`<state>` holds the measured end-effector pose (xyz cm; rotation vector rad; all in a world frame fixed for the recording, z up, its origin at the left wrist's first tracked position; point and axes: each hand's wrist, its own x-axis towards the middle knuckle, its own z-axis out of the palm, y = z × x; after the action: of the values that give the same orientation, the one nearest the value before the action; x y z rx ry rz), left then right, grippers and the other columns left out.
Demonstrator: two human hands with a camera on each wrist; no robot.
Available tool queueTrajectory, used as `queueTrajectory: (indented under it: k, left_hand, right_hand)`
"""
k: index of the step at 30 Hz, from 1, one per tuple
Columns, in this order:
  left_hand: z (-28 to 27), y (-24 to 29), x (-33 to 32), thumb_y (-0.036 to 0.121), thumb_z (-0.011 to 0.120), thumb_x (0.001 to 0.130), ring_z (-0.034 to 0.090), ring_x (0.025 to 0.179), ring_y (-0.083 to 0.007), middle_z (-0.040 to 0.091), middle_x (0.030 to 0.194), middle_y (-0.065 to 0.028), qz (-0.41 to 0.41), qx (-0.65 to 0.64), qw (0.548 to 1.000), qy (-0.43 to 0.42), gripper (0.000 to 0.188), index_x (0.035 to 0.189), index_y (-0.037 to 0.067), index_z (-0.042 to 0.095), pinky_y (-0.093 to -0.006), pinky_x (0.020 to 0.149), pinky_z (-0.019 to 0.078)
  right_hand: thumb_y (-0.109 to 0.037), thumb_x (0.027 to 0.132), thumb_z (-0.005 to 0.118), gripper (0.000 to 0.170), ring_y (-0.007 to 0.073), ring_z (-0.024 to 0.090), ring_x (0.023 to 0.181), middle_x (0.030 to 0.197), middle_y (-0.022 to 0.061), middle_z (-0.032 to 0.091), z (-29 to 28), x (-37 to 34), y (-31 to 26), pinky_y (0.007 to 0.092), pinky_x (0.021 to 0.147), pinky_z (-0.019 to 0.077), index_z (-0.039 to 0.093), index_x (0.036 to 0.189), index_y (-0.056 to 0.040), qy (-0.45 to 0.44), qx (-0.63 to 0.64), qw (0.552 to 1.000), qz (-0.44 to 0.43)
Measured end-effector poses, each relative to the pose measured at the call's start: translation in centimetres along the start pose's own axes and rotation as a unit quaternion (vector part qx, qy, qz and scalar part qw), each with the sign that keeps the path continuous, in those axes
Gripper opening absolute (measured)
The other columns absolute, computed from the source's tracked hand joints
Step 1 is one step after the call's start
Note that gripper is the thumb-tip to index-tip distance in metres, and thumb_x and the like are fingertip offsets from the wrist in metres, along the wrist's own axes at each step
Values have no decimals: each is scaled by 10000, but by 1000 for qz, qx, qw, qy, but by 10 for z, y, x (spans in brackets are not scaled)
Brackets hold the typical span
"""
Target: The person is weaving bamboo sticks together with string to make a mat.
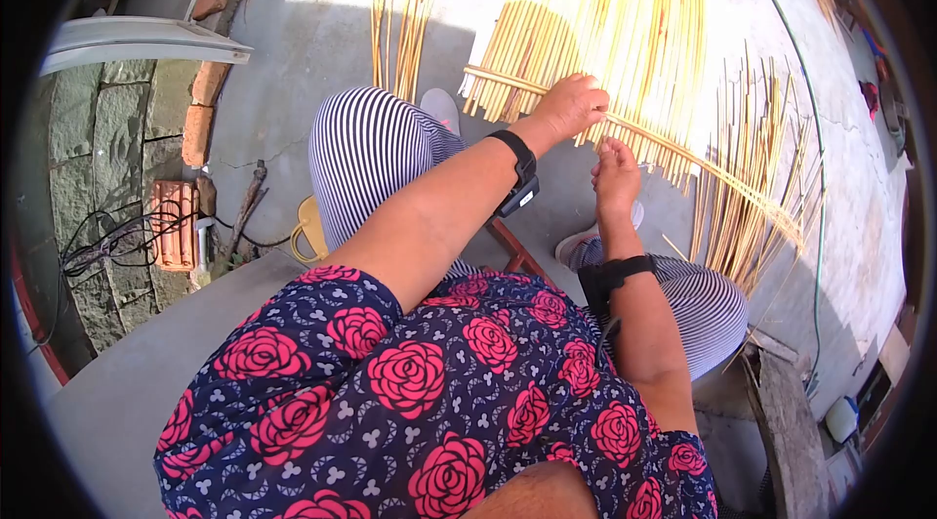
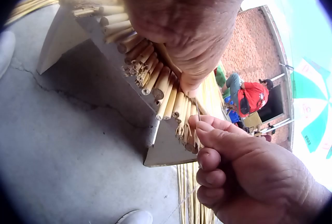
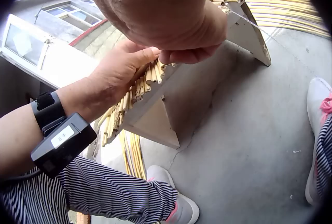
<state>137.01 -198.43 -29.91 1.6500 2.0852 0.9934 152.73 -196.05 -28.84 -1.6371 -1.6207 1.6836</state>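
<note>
Stalks [image 1: 610, 36] lay side by side on a white support [image 3: 153, 125].
At the row's near edge, the left grip [image 1: 574, 105] clasped stalks; the right grip [image 1: 617, 182], just beside, pinched a thin strand [image 2: 198, 111].

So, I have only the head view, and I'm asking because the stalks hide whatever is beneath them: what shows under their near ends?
Observer: The right wrist view shows white panels slanting under the stalks.
Operator: And what is the right hand doing? From above I can't make out its fingertips.
Observer: In the left wrist view, it seems to pinch a slim strand; the material is unclear.
Operator: Anything in the background that I lack?
Observer: Yes, a green and white umbrella, in the left wrist view.
</note>
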Motion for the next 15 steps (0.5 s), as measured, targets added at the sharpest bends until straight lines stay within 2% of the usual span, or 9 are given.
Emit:
queueTrajectory:
  k: [7, 10, 15]
  left_hand:
    - [3, -5, 1, 146, 681, 704, 529, 846, -279, 549, 798, -62, 23, 11, 1000, 9, 113, 774, 110, 600, -388, 768, 448]
    - [4, -7, 1, 149, 678, 707, 528, 847, -279, 547, 791, -62, 25, 7, 1000, 4, 116, 783, 110, 600, -387, 766, 448]
    - [2, -5, 1, 146, 674, 710, 530, 838, -276, 551, 786, -59, 13, -3, 1000, -2, 109, 779, 111, 597, -389, 757, 448]
  right_hand:
    - [-161, 894, 579, 270, 72, 477, 527, 619, 2, 539, -3, -4, -3, 240, 499, 396, 626, 1134, -46, -23, -4, 1000, 3]
    - [-157, 893, 576, 274, 73, 479, 527, 621, -1, 537, -6, -2, 2, 244, 500, 395, 625, 1140, -51, -30, -8, 999, -20]
    - [-151, 889, 574, 276, 72, 477, 526, 605, -6, 530, -6, -1, 2, 247, 494, 391, 625, 1142, -54, -35, -2, 999, 0]
